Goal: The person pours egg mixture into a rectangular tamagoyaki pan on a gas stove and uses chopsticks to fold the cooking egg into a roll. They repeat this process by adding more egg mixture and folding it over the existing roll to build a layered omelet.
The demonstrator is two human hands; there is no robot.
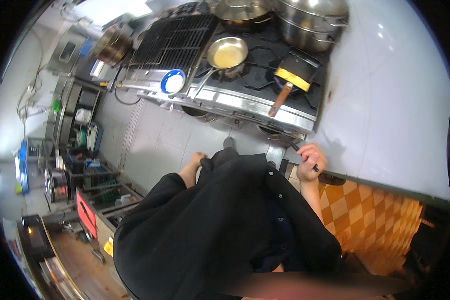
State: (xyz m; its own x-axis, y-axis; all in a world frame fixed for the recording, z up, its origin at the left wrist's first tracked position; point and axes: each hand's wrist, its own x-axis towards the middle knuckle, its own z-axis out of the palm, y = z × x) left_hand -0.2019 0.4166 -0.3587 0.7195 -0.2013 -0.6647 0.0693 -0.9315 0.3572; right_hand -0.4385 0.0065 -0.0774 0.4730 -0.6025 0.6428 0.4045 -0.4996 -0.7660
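Note:
I stand in front of a steel gas stove (255,102). My right hand (311,159) is closed around a thin dark utensil (302,152) beside the stove's right front corner. My left hand (197,164) hangs against my dark jacket with the fingers curled; whether it holds anything is hidden. On the burners sit a round frying pan (227,52) with a thin yellow layer in it and a rectangular pan (296,72) with a wooden handle holding a yellow roll.
Two large steel pots (312,22) stand at the back of the stove, a ridged grill (172,40) lies at its left, and a blue-rimmed plate (173,81) rests on the front ledge. A white wall (385,100) runs along the right. Shelves and equipment fill the left side.

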